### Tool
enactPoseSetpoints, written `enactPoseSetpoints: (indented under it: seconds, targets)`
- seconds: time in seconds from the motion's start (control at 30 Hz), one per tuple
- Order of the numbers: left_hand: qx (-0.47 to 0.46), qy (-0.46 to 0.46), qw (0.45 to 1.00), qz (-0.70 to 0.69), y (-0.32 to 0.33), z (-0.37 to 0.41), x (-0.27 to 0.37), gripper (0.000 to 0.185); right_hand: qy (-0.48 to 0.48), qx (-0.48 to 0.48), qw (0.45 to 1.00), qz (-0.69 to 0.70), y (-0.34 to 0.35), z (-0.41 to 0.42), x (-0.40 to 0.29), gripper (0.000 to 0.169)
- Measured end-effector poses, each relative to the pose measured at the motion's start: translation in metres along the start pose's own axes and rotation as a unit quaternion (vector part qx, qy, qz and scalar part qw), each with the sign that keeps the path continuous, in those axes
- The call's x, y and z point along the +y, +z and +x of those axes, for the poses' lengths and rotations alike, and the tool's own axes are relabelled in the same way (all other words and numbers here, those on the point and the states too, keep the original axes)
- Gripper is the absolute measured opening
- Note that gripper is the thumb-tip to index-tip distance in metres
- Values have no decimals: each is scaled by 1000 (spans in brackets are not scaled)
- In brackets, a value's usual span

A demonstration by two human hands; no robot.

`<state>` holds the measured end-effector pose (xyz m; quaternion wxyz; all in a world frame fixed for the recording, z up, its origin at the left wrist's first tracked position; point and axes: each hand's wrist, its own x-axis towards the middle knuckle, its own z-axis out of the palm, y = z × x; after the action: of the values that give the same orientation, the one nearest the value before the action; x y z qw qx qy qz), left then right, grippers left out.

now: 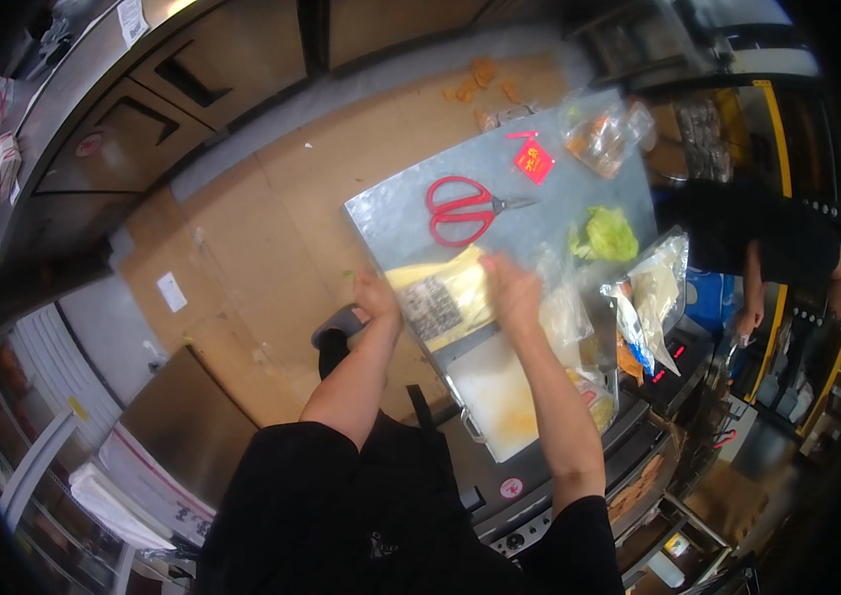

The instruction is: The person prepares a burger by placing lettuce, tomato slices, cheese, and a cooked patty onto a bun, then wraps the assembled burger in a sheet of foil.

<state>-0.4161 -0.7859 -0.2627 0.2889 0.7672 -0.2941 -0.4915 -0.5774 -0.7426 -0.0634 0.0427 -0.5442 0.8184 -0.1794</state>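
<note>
A yellow plastic package with a printed label (442, 301) lies across the near left edge of the metal table (398, 216). My right hand (513, 290) is at the package's right end, its fingers blurred and curled against it. My left hand (376, 297) is at the package's left end, curled; whether it grips the package is unclear. Beyond the package lie red-handled scissors (461, 212), their blades pointing right. A piece of lettuce (606, 234) sits to the right of my right hand. Below the package is a white cutting board (498, 394), partly under my right forearm.
A red packet (534, 160) and a clear bag of food (602, 137) lie at the table's far side. Opened plastic bags (651, 290) crowd the right edge. A co-worker's hand (749, 323) is farther right. Cardboard (257, 245) covers the floor at left.
</note>
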Motion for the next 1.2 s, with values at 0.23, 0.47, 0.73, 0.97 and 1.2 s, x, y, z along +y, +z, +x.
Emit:
enactPoseSetpoints:
  seconds: [0.23, 0.47, 0.73, 0.97, 1.2]
  targets:
    - [-22, -18, 1000, -8, 19, 38, -90, 41, -32, -1, 998, 51, 13, -14, -20, 23]
    - [-36, -9, 999, 37, 29, 58, -121, 43, 14, -92, 993, 70, 6, -23, -43, 12]
    - [-167, 112, 975, 90, -124, 43, -1, 26, 61, -185, 949, 246, -66, -40, -93, 22]
    - [-578, 422, 640, 280, -223, -108, 196, 60, 105, -154, 923, 338, -138, -111, -120, 24]
    - [-844, -78, 476, 236, -178, -231, 150, 51, 204, 84, 958, 186, -220, -263, -106, 29]
